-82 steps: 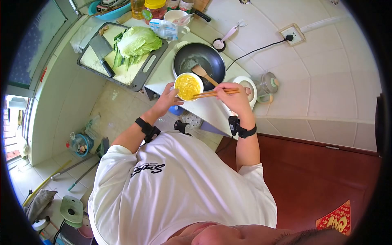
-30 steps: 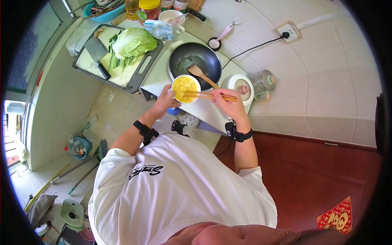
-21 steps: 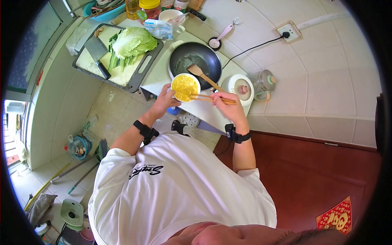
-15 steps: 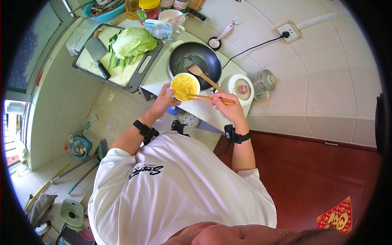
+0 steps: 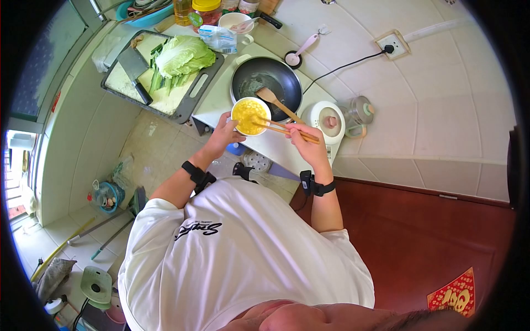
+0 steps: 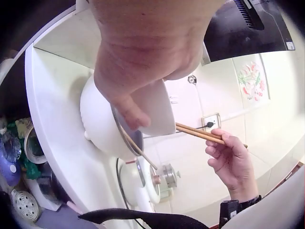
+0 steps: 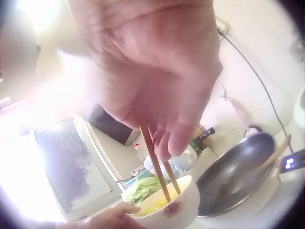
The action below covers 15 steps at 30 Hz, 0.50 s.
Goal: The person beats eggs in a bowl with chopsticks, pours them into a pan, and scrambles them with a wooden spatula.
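Note:
A white bowl of yellow beaten egg is gripped at its rim and side by my left hand. My right hand pinches a pair of wooden chopsticks, whose tips dip into the egg. In the left wrist view the bowl tilts under my left hand. The right wrist view shows the chopsticks inside the bowl. Just beyond the bowl is a dark pan, with a wooden spatula leaning in it.
Left of the pan, a cutting board bears cabbage and a cleaver. A lidded white pot and a glass jug stand to the right. A black cord runs to the wall socket.
Within the egg, the chopstick tips have shifted about, blurred in one earlier view. My left hand keeps its grip on the bowl. The head view has shifted slightly.

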{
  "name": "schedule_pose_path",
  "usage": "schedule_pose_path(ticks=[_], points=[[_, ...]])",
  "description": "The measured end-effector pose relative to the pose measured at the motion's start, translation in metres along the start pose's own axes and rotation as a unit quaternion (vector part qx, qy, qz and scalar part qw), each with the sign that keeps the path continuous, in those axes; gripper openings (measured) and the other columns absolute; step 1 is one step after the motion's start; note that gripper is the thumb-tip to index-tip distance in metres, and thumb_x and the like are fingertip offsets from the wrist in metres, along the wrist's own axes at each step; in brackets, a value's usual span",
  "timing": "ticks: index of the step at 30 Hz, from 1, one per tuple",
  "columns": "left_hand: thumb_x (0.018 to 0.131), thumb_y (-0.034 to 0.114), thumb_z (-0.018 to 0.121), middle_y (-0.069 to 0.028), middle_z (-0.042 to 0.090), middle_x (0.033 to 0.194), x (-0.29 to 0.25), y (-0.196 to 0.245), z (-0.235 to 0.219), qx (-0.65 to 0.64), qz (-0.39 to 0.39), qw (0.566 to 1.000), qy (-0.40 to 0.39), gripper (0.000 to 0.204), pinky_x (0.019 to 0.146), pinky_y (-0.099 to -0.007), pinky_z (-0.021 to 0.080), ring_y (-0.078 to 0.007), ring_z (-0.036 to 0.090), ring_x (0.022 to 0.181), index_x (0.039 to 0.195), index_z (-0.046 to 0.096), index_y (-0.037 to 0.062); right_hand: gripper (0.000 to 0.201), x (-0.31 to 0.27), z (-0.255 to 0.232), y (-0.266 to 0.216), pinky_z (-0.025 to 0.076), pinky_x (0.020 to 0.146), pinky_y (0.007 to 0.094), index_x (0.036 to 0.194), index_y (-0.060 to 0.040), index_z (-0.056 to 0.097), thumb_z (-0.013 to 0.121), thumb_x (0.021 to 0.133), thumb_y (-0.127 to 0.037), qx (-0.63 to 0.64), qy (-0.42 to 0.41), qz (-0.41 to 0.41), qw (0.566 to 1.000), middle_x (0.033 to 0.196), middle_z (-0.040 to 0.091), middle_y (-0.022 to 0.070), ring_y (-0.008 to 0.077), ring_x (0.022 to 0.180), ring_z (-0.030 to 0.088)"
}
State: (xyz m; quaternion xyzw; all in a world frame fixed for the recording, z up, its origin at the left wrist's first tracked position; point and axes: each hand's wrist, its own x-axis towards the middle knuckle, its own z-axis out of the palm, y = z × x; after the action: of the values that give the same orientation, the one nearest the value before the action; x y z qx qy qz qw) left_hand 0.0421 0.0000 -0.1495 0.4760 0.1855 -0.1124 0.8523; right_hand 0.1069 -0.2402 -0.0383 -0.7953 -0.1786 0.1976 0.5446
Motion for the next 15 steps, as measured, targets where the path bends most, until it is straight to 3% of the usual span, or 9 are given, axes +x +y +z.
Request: schedule_pose_path(ticks=[2, 5, 8, 11, 14, 15], points=[[0.098, 0.023, 0.039, -0.0169, 0.052, 0.127, -0.0011, 0.001, 0.0024, -0.017, 0.022, 1.0, 0.009, 0.047, 0.086, -0.0374, 0.054, -0.0286, 0.063, 0.106, 0.14, 0.024, 0.0082, 0.02, -0.0009, 0.0004, 0.0008, 0.052, 0.066, 0.0231, 0.104, 0.0006, 0.069, 0.058, 0.093, -0.011, -0.02, 0.01, -0.023, 0.999, 0.087, 0.069, 0.0067, 0.0113, 0.078, 0.065], [0.098, 0.022, 0.039, -0.0169, 0.051, 0.128, 0.0008, -0.0002, -0.0005, -0.017, 0.019, 1.0, 0.006, 0.047, 0.086, -0.0383, 0.054, -0.029, 0.062, 0.107, 0.14, 0.024, 0.0079, 0.02, -0.0011, 0.001, -0.0052, 0.052, 0.067, 0.023, 0.103, 0.0007, 0.069, 0.058, 0.092, -0.011, 0.022, 0.014, 0.007, 1.0, 0.087, 0.07, 0.0069, 0.0115, 0.078, 0.065], [0.097, 0.022, 0.039, -0.017, 0.05, 0.128, 0.0015, -0.0016, 0.0003, -0.021, 0.028, 0.999, 0.009, 0.047, 0.086, -0.0391, 0.054, -0.0293, 0.062, 0.108, 0.14, 0.024, 0.0075, 0.02, 0.0, 0.0005, -0.0005, 0.052, 0.067, 0.0233, 0.104, 0.0007, 0.069, 0.058, 0.093, -0.012, -0.044, -0.001, -0.023, 0.999, 0.088, 0.07, 0.0071, 0.0117, 0.08, 0.065], [0.097, 0.022, 0.039, -0.0172, 0.051, 0.128, 0.002, -0.0024, -0.0003, -0.019, 0.025, 0.999, 0.009, 0.046, 0.086, -0.0393, 0.054, -0.0292, 0.062, 0.107, 0.139, 0.024, 0.0078, 0.019, 0.0008, 0.0021, -0.0012, 0.051, 0.066, 0.0227, 0.103, 0.0007, 0.069, 0.058, 0.093, -0.011, 0.019, 0.03, -0.012, 0.999, 0.088, 0.07, 0.0064, 0.0115, 0.081, 0.066], [0.097, 0.022, 0.039, -0.0175, 0.051, 0.127, 0.003, -0.0046, -0.0015, -0.006, 0.028, 1.0, 0.005, 0.046, 0.086, -0.0395, 0.054, -0.0291, 0.062, 0.107, 0.139, 0.024, 0.0083, 0.02, 0.0005, 0.0015, 0.0019, 0.051, 0.067, 0.0229, 0.104, 0.001, 0.069, 0.058, 0.093, -0.011, -0.022, -0.014, 0.01, 1.0, 0.09, 0.07, 0.0066, 0.0117, 0.082, 0.066], [0.097, 0.022, 0.039, -0.0175, 0.051, 0.127, 0.0025, -0.0043, -0.0015, -0.005, 0.028, 1.0, 0.005, 0.046, 0.086, -0.0395, 0.054, -0.0291, 0.062, 0.107, 0.139, 0.024, 0.0083, 0.02, 0.0004, 0.0044, 0.0012, 0.051, 0.066, 0.0226, 0.104, 0.0011, 0.069, 0.058, 0.093, -0.011, -0.01, 0.021, -0.006, 1.0, 0.089, 0.07, 0.0067, 0.0118, 0.081, 0.067]])
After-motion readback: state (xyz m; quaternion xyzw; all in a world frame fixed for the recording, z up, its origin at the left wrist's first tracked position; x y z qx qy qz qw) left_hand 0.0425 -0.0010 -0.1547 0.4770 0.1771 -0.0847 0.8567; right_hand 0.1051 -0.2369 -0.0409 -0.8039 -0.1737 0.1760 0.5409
